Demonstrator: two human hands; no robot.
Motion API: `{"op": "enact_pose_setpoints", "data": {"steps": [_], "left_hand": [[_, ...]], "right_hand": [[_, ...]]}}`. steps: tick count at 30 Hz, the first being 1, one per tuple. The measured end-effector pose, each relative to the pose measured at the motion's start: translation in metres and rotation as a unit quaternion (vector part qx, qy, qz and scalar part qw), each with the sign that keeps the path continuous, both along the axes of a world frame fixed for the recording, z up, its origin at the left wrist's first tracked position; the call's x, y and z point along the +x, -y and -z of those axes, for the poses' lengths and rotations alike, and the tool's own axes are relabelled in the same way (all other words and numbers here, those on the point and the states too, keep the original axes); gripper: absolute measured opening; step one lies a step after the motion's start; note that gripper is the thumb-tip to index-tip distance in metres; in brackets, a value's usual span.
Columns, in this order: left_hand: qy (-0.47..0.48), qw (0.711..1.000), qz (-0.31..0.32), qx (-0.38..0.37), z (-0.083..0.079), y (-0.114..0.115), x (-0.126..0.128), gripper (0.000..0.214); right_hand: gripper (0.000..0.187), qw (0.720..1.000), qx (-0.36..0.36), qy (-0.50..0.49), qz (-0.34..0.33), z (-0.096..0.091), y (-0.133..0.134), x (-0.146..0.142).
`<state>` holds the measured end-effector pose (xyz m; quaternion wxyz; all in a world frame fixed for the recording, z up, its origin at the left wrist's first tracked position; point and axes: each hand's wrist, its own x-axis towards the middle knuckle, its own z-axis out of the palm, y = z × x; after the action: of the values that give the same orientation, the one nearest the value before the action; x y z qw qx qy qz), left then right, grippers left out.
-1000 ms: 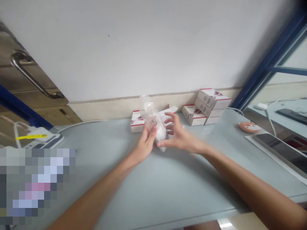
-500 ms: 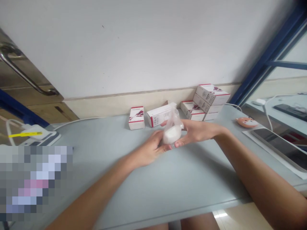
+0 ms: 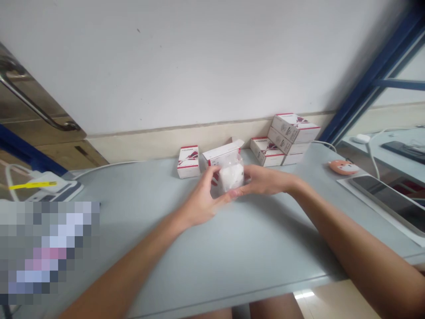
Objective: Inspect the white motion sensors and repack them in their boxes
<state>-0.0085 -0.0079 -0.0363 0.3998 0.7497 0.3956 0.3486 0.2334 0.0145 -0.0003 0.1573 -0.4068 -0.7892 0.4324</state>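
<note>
A white object in a clear plastic bag (image 3: 231, 177) is held between both hands above the table; its exact kind I cannot make out. My left hand (image 3: 205, 200) grips its left side, thumb and fingers curved round it. From the right, my right hand (image 3: 265, 180) closes on the bag, thumb along the lower edge. Just behind them lies a white and red box (image 3: 221, 155) with a raised flap at its far end. Another white and red box (image 3: 188, 161) stands a little left of it.
Several similar boxes (image 3: 292, 133) are stacked against the wall at the right. An orange animal-faced item (image 3: 343, 167) and a dark flat device (image 3: 388, 201) lie on the table (image 3: 186, 270) farther right. A white power strip (image 3: 71, 191) with cables is at the left.
The bagged object has moved slightly left and been turned in my hands. The loose plastic that stood up above it now sits lower. My left fingers have shifted round its side.
</note>
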Motion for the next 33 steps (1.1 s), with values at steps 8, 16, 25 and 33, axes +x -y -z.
{"op": "enact_pose_setpoints", "data": {"steps": [8,16,25,33], "left_hand": [[0.084,0.996,0.030,-0.031,0.001,0.000,0.003,0.044],[0.110,0.993,-0.025,-0.045,0.003,-0.001,0.004,0.046],[0.047,0.997,0.000,-0.060,0.007,-0.004,0.000,0.055],[-0.040,0.998,-0.010,-0.041,0.017,-0.014,-0.007,0.046]], "right_hand": [[0.065,1.000,0.023,0.008,0.000,0.010,-0.001,-0.002],[0.068,0.999,0.047,-0.011,-0.023,0.009,0.001,-0.003],[0.039,0.999,0.027,0.036,-0.003,0.007,0.000,-0.001],[0.036,0.997,0.070,0.022,-0.015,0.016,0.001,-0.014]]}}
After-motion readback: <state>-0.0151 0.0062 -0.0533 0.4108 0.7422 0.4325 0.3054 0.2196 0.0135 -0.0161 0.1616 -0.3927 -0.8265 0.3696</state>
